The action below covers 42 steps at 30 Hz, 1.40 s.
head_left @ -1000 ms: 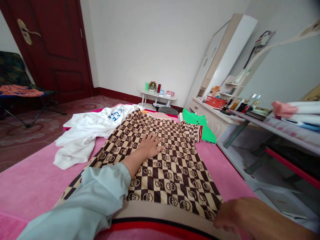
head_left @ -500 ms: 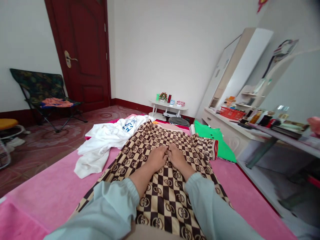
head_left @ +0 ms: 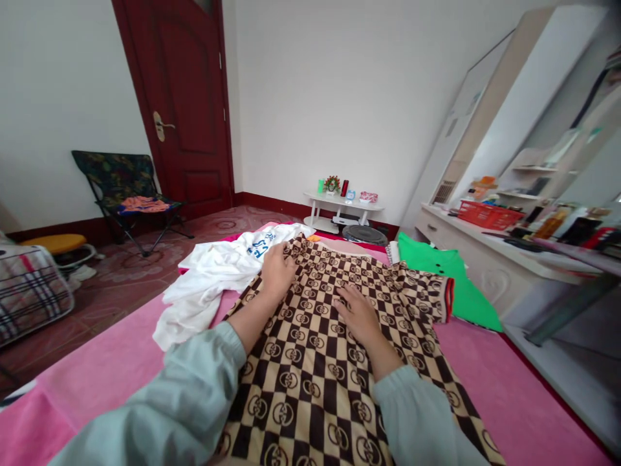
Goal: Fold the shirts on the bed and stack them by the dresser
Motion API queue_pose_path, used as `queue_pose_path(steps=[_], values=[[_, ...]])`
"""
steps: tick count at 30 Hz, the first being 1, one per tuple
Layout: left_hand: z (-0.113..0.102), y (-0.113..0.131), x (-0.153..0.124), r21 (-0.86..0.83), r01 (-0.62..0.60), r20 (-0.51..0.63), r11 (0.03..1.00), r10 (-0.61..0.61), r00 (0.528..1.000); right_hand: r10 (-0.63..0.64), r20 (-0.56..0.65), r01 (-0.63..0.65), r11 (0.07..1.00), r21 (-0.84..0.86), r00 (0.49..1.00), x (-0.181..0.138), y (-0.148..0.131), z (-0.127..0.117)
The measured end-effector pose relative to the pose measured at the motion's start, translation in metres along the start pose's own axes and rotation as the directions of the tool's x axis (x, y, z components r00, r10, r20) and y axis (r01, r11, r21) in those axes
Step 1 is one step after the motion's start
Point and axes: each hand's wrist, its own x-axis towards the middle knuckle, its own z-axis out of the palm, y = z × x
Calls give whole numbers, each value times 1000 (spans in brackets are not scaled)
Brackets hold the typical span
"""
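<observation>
A brown and beige checkered short-sleeved shirt (head_left: 310,349) lies spread out in front of me, its collar end away from me. Over its upper left edge is my left hand (head_left: 278,275), fingers curled in; whether they pinch any cloth is hidden. My right hand (head_left: 359,316) rests palm down near the shirt's middle, fingers stretched out and holding nothing. Beside the left hand lies a crumpled white garment (head_left: 213,268) with blue lettering. A bright green garment (head_left: 446,272) sits beyond the shirt's right sleeve.
Everything lies on a pink bedspread (head_left: 116,369). A dressing table (head_left: 466,249) with a red basket (head_left: 490,215) and bottles stands on the right. At the back are a small white table (head_left: 339,202), a dark red door (head_left: 191,97) and a folding chair (head_left: 116,175).
My hands were together at the shirt's middle and are now apart. The left moved to the shirt's upper left edge; the right opened and shifted slightly right. The view has turned left.
</observation>
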Motion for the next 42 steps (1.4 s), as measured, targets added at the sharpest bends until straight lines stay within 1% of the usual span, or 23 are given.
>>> queue_pose_path(steps=[2,3,5,6,7,9,13,14,16,17,18,19,20,22,23,24,25,27,31,34,37,39,42], values=[[-4,-15,23,61,120,46,991,-123,991,4,-14,-4,1000,12,1000,0,0,0],[-5,-22,33,85,177,102,981,-185,977,9,-16,-9,1000,16,1000,0,-1,0],[-4,-34,49,148,220,229,964,-250,941,18,-15,-17,1000,22,1000,-1,-2,-1],[-3,-37,54,185,205,281,961,-252,926,21,-14,-21,999,26,1000,-1,-3,-2],[-2,-39,57,224,170,315,960,-236,919,23,-13,-22,999,30,1000,-1,-3,-3],[2,-39,58,283,92,335,955,-188,923,25,-16,-24,999,43,1000,-2,-4,-4],[11,-23,45,304,-1,292,953,-92,952,19,-31,-17,997,71,999,-3,-4,-4],[13,-18,42,300,-48,277,953,-39,960,18,-32,-16,997,77,999,-3,-3,-4],[15,-10,38,296,-190,237,936,121,964,22,-32,-19,996,88,999,-2,-3,-3],[16,-7,38,298,-276,226,914,213,950,25,-32,-22,996,91,999,-2,-3,-3],[16,-5,39,299,-365,239,882,301,923,26,-33,-22,995,92,999,-2,-3,-3],[17,-4,41,293,-451,289,843,371,882,24,-36,-21,995,93,999,-3,-3,-3],[17,-3,44,275,-520,366,808,413,834,23,-37,-19,995,95,999,-3,-3,-4],[18,-4,52,221,-614,522,758,440,731,22,-36,-18,994,104,999,-4,-4,-4],[19,-4,55,201,-632,574,748,433,695,24,-35,-20,994,109,999,-4,-4,-5],[20,-5,58,193,-634,600,749,421,680,28,-37,-23,993,113,999,-4,-4,-5],[21,-5,60,195,-622,606,758,406,684,31,-39,-26,993,115,999,-4,-4,-4],[25,-5,62,210,-582,589,785,374,716,32,-50,-26,993,115,998,-4,-4,-4],[35,1,59,248,-428,529,869,248,811,36,-59,-29,993,119,998,-4,-3,-2],[44,4,58,269,-259,492,928,99,865,41,-58,-33,991,126,997,-4,-3,-2],[48,1,64,249,-64,445,966,-56,894,39,-59,-31,990,138,997,-4,-1,-1],[46,-5,72,211,64,387,975,-143,911,43,-65,-33,989,144,997,-3,0,0],[36,-15,81,129,239,268,962,-266,926,51,-79,-39,988,149,996,-1,1,3]])
